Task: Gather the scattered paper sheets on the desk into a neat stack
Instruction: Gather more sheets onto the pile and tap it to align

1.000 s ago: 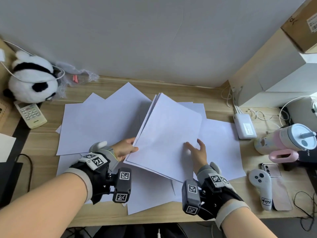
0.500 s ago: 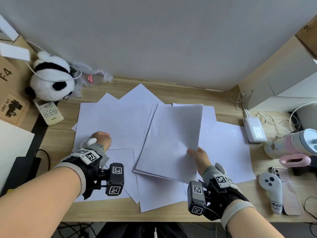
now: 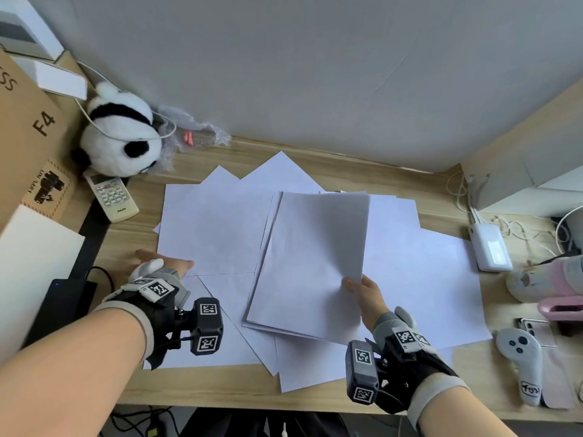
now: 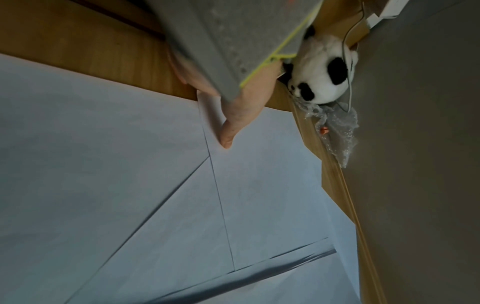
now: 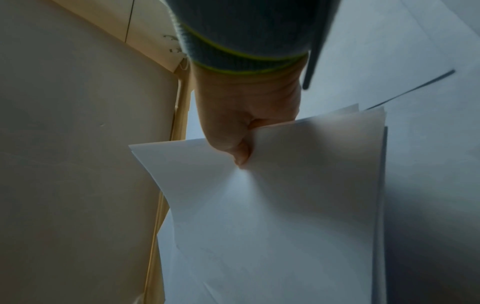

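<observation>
Right hand pinching gathered bundle by its right edge, raised over the spread. Left hand flat, fingers straight, on the near-left corner of a loose sheet lying on worktop. Sheet just left of bundle; left hand nearer.

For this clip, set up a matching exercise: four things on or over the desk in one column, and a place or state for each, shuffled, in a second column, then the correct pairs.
Things:
1. gathered sheets
2. panda plush
3. remote control
4. left hand

States:
A. far-left corner, against the wall
B. pinched at one edge by the right hand
C. touching the corner of a loose sheet
D. flat on the desk, just in front of the plush

Pairs: 1-B, 2-A, 3-D, 4-C
</observation>
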`<control>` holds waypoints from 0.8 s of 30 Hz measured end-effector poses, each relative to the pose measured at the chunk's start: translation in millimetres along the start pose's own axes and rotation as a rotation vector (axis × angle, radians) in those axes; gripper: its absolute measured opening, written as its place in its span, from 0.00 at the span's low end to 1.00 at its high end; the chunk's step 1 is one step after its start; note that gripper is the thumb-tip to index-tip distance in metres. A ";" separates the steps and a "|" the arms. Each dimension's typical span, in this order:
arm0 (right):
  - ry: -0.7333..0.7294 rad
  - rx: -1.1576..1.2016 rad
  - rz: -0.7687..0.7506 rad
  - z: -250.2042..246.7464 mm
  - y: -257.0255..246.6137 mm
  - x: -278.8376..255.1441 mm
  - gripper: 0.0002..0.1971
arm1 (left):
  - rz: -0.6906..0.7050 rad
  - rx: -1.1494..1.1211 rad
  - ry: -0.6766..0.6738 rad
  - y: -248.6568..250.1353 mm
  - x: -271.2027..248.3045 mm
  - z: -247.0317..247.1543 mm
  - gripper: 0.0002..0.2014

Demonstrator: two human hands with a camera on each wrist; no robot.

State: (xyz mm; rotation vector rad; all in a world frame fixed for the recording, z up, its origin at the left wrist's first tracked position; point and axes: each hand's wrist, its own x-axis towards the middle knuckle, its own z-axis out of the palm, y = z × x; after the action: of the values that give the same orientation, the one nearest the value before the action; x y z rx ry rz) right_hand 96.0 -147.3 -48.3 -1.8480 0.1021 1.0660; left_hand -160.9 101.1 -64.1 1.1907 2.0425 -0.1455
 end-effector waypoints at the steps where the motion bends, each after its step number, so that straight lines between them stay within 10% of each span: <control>1: 0.004 -0.003 0.005 0.6 0.3 0.0 0.09 | -0.015 -0.016 -0.013 0.0 -1.9 -1.7 0.50; 12: 0.025 0.029 -0.029 -14.4 -11.8 7.4 0.09 | 0.316 -0.534 -0.037 18.5 -2.9 -24.8 0.13; 24: -0.208 -0.248 -0.321 -13.1 -104.1 -19.4 0.08 | 0.474 -0.506 -0.161 64.6 -39.2 -49.3 0.06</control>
State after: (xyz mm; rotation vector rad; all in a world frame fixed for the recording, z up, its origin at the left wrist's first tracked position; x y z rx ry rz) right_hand 142.8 -109.0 39.6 -1.8775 -0.4532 1.0696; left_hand -126.1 131.6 13.3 1.2426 1.4825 0.4627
